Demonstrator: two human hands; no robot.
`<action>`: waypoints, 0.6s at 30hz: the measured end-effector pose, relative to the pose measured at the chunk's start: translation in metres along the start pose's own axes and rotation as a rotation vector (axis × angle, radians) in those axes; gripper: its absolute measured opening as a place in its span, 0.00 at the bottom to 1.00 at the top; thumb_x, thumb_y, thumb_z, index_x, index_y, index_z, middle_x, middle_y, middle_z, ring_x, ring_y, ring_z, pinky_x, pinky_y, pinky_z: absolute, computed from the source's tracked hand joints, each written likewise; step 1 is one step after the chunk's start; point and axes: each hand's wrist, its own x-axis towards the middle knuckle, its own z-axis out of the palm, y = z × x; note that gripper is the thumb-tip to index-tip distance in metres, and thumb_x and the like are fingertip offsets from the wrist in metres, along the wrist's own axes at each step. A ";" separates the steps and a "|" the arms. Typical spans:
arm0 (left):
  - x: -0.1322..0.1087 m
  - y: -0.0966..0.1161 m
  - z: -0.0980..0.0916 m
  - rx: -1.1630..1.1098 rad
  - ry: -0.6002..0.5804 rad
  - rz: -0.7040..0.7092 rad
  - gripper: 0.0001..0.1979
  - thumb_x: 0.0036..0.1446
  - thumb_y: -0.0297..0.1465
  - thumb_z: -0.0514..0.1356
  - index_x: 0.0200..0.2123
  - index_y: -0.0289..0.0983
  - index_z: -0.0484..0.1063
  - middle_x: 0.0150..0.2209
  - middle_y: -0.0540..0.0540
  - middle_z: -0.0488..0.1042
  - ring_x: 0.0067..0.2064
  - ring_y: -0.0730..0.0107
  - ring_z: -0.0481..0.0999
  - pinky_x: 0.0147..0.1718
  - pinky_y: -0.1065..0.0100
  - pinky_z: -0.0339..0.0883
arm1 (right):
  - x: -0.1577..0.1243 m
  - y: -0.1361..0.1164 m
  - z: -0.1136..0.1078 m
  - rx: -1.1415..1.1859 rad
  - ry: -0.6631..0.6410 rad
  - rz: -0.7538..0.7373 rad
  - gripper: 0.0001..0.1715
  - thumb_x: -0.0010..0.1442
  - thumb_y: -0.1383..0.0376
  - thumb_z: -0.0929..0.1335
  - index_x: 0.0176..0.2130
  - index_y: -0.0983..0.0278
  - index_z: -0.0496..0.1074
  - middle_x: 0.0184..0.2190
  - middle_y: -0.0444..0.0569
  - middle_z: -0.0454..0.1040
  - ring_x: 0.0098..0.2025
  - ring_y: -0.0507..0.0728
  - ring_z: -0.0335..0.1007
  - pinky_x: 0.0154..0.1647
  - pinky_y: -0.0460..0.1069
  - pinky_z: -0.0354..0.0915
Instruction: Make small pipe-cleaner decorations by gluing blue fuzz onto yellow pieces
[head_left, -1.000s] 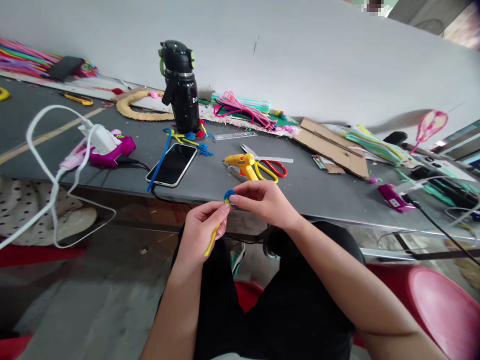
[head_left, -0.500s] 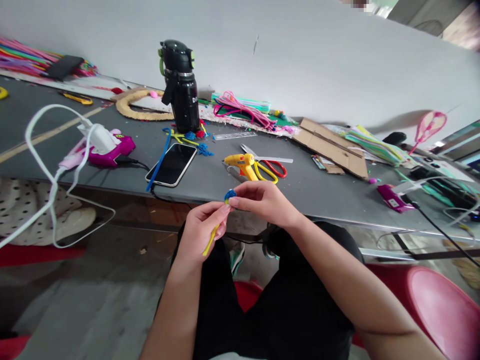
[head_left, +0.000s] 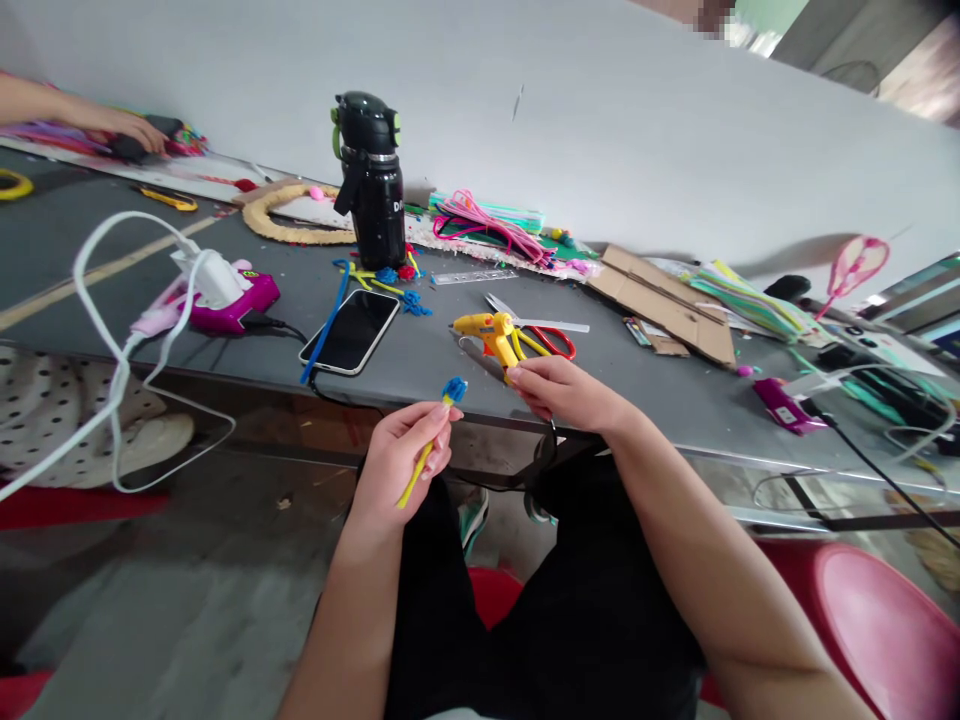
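Between the thumb and fingers of my left hand point(head_left: 409, 450) is a yellow stem point(head_left: 418, 472) topped by a curled blue head point(head_left: 454, 389), above the table's front edge. My right hand point(head_left: 566, 392) has its fingers closed round the handle end of the yellow glue gun point(head_left: 484, 327), whose nozzle points left. Scissors point(head_left: 551, 342) with red and yellow handles lie just behind the gun. A blue strip point(head_left: 327, 325) rests across the black phone point(head_left: 352, 332), left of the gun.
A black bottle point(head_left: 377, 200) stands behind the phone. At left are a purple socket block point(head_left: 238, 303) with white cables and another person's hand point(head_left: 135, 128) over colourful stems. Cardboard point(head_left: 664, 300) lies back right, a second purple block point(head_left: 787, 403) further right.
My right hand has left the blue head and moved right to take hold of the glue gun's handle. Another person's arm has appeared at the upper left.
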 end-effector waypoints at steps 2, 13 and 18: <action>0.000 0.000 -0.002 -0.002 0.013 0.010 0.07 0.55 0.31 0.68 0.33 0.31 0.80 0.20 0.52 0.66 0.18 0.86 0.60 0.16 0.80 0.50 | 0.003 0.001 0.002 -0.123 0.076 -0.006 0.30 0.66 0.47 0.62 0.21 0.63 0.60 0.16 0.38 0.54 0.18 0.47 0.50 0.20 0.46 0.49; 0.008 0.004 -0.014 0.045 0.184 0.144 0.09 0.55 0.32 0.68 0.35 0.31 0.81 0.21 0.51 0.67 0.19 0.83 0.63 0.17 0.77 0.52 | 0.013 -0.009 0.003 -0.442 0.016 -0.037 0.18 0.64 0.53 0.65 0.35 0.63 0.74 0.28 0.47 0.75 0.31 0.52 0.68 0.31 0.47 0.59; 0.005 0.008 -0.021 0.050 0.221 0.190 0.09 0.54 0.32 0.68 0.35 0.31 0.81 0.21 0.51 0.67 0.19 0.82 0.64 0.17 0.77 0.51 | 0.023 -0.010 0.014 -0.837 0.280 0.268 0.31 0.60 0.40 0.63 0.27 0.63 0.72 0.29 0.52 0.75 0.33 0.59 0.70 0.31 0.50 0.57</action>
